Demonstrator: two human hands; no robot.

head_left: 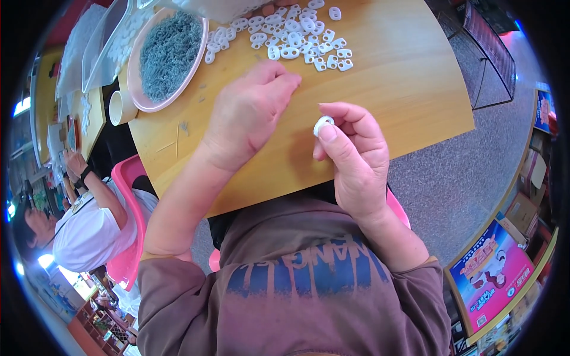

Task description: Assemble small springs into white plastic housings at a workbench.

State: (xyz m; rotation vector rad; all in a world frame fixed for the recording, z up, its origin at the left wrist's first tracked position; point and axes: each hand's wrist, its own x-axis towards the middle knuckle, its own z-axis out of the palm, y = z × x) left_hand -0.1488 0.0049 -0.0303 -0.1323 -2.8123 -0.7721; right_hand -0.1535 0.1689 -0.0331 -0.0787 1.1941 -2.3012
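Note:
My right hand pinches a small white plastic piece with a hole in it between thumb and fingers, just above the table. To its left, over the table, my left hand is closed, with thumb and fingers drawn together; whatever they may hold is hidden. Beyond both hands lies a loose pile of small white plastic pieces, many with two holes, like cord stoppers. A pink bowl at the far left is heaped with small grey-blue wiry bits, perhaps springs.
The wooden table ends in a rounded corner at right. A cream cup lies on its side by the bowl. Clear plastic tubs stand at the far left. A person in white sits at left near a pink chair.

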